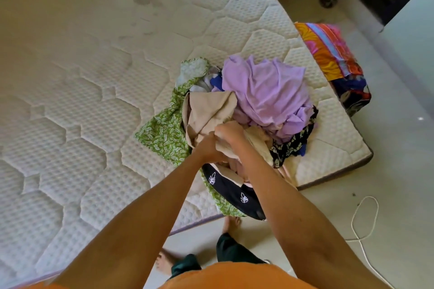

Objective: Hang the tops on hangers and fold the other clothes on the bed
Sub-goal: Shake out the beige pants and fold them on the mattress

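- Both hands meet over the clothes pile, on its near edge, at the corner of the bed (pixel 94 82).
- Left hand (pixel 207 148) fingers curled, gripping a beige garment (pixel 206 107); the cloth bunches just above and between the two fists.
- Right hand (pixel 229 134) fingers curled too, pinching the same beige fabric; the knuckles touch the left hand.
- Individual fingertips hidden in the folds, exact pinch point can't be told.
- Purple garment (pixel 265 91) lies on top of the pile, just behind the hands, not touched.
- Green leaf-print cloth (pixel 164 134) spreads under the pile to the left, flat on the mattress, and shows again at the near bed edge.
- Black cloth with white leaf motifs (pixel 230 192) lies under the right forearm, partly covered by it.
- Black floral piece (pixel 293 143) on the pile's right side; bits of blue and white cloth peek out behind, too buried to identify.
- Garment types (top or other) unclear for all pieces; the pile is tangled.
- Count: two hands, one pile, about six distinct fabrics visible.
- Colourful patterned cloth (pixel 328 54) hangs off the far bed edge.
- White cord (pixel 361 223) loops on the floor to the right.
- Two bare feet on the floor, torso cut off at frame bottom.
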`<state>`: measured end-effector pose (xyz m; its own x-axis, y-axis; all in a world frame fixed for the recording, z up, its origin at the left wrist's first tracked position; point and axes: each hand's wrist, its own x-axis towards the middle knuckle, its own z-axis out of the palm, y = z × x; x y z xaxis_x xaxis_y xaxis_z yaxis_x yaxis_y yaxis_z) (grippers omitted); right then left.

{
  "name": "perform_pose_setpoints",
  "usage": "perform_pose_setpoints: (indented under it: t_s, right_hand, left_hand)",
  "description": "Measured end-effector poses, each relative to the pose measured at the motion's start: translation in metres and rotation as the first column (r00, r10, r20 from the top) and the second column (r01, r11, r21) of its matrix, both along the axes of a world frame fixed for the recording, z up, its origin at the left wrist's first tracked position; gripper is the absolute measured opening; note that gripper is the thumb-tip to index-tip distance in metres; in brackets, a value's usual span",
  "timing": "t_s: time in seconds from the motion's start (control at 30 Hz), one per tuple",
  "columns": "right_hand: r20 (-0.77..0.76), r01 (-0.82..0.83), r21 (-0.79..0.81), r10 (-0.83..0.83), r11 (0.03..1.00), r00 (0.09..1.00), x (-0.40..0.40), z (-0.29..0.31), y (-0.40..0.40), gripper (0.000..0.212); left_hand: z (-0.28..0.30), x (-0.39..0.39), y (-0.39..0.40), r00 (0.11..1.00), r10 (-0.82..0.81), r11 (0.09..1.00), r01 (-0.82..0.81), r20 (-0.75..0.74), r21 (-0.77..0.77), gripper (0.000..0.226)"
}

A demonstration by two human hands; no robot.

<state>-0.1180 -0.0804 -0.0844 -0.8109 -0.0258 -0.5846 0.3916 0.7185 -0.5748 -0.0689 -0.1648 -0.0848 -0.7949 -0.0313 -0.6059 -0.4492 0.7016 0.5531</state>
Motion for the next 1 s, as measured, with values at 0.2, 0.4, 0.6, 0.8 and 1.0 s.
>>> perform_pose_setpoints:
  t_s: [0.2,0.4,0.6,0.8,1.0]
  right_hand:
    - [-0.237,-0.015,-0.406,-0.090,0.914,0.967,-0.026,0.083,-0.047,0.023]
    - [-0.346,-0.235,-0.246,0.142,0.940,0.928,-0.020,0.076,-0.025,0.067]
    - [-0.363,-0.041,-0.058,0.017,0.997,0.932,-0.020,0.083,-0.044,0.103]
    - [-0.524,-0.167,-0.137,0.071,0.976,0.849,-0.015,0.163,-0.070,0.025]
    - [-0.724,-0.322,-0.200,0.082,0.925,0.685,-0.003,0.268,-0.121,0.039]
  left_hand:
    - [0.073,-0.031,-0.022,0.752,0.568,0.823,-0.527,-0.335,0.212,0.034]
    - [0.134,-0.037,-0.062,0.551,0.819,0.516,-0.586,-0.159,0.625,0.026]
    - [0.177,-0.014,-0.089,0.491,0.869,0.272,-0.578,0.061,0.770,0.026]
    - [0.223,-0.004,-0.142,0.458,0.879,0.077,-0.409,0.132,0.909,0.024]
    - [0.272,0.016,-0.192,0.392,0.920,0.133,-0.282,-0.012,0.950,0.059]
